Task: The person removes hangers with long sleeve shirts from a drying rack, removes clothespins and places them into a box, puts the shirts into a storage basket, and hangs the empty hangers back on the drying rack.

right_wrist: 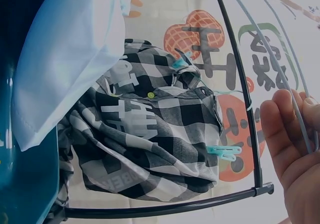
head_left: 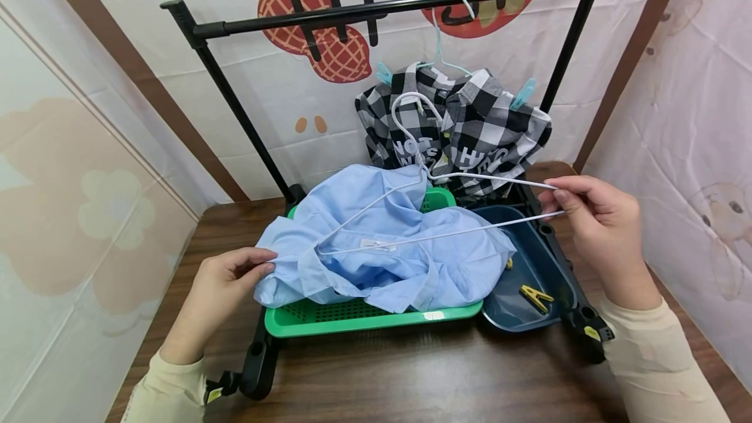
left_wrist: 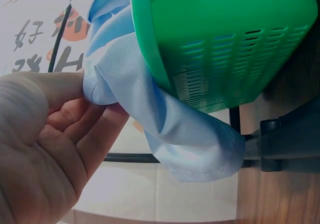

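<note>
A light blue shirt (head_left: 376,266) lies heaped on a green basket (head_left: 376,326). My left hand (head_left: 226,286) pinches its fabric at the left side; in the left wrist view, thumb and fingers of that hand (left_wrist: 60,129) close on the blue cloth (left_wrist: 125,69). A white wire hanger (head_left: 493,178) slants over the shirt, its hook upward. My right hand (head_left: 605,234) grips the hanger's right end, as the right wrist view also shows with the hand (right_wrist: 292,139) around the wire. The hanger's left corner meets the shirt's collar; how far inside it lies, I cannot tell.
Behind the basket, a black-and-white checked shirt (head_left: 470,123) hangs from a black rack (head_left: 352,14) on a pale blue hanger, with light blue clips (head_left: 523,93). At the right stands a dark blue tray (head_left: 511,315) with a yellow-and-black clip (head_left: 536,297). The rack's feet flank the basket.
</note>
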`<control>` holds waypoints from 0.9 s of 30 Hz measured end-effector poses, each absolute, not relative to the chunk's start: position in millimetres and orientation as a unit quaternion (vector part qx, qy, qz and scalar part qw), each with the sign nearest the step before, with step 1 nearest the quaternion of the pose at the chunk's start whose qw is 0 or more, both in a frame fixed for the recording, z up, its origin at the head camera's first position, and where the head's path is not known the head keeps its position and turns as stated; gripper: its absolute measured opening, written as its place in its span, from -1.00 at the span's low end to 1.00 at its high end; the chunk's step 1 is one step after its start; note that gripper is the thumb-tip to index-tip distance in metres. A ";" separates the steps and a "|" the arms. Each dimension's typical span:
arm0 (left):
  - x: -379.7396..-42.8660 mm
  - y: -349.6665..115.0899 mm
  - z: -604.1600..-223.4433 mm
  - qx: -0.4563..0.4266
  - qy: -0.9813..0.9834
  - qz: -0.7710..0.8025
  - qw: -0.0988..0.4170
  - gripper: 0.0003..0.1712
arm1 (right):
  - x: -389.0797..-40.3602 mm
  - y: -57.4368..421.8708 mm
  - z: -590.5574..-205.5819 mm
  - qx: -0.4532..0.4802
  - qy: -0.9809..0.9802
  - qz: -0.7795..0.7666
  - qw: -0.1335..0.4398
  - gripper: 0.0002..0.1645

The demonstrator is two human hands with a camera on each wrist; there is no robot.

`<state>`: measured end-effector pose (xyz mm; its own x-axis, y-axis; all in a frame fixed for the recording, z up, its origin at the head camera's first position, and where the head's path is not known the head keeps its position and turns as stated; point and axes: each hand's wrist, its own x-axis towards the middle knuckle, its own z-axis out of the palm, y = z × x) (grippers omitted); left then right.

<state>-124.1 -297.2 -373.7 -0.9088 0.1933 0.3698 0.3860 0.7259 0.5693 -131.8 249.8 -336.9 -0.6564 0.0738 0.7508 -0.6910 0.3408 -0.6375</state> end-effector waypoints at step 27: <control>-127.4 -293.8 -371.3 -0.163 -0.916 -0.342 0.134 -0.82 | -128.8 252.0 -332.7 0.211 -0.701 0.585 0.350 -0.81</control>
